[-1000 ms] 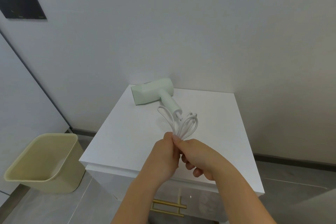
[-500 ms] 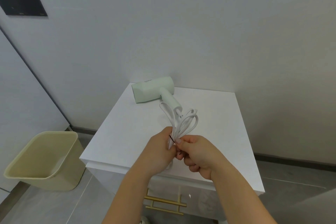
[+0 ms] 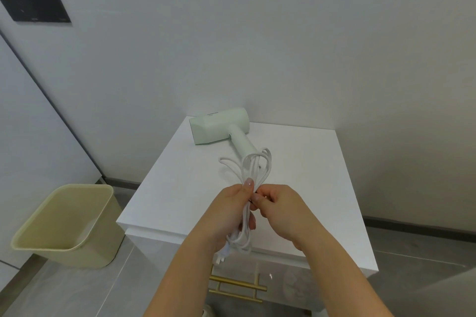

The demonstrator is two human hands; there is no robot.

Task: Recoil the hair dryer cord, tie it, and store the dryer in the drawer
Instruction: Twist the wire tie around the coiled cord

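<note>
Gripping the coiled cord (image 3: 257, 167) above the cabinet's (image 3: 309, 162) front edge, the left hand (image 3: 229, 213) curled round it; the right hand (image 3: 280, 211) pinched its middle, covering that spot. The hair dryer (image 3: 219, 128) lay at the cabinet's back, lettering unreadable.

White cabinet top (image 3: 180, 188); pale green hair dryer (image 3: 219, 128) lying at back.

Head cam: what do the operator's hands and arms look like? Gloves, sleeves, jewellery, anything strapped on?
Both are bare. The left hand and right hand wear no gloves, and no rings show. The left forearm and right forearm are uncovered down to the frame's lower edge: no sleeve, watch, bracelet, marker or cable. The left thumbnail is rounded with a pale glossy finish.
</note>
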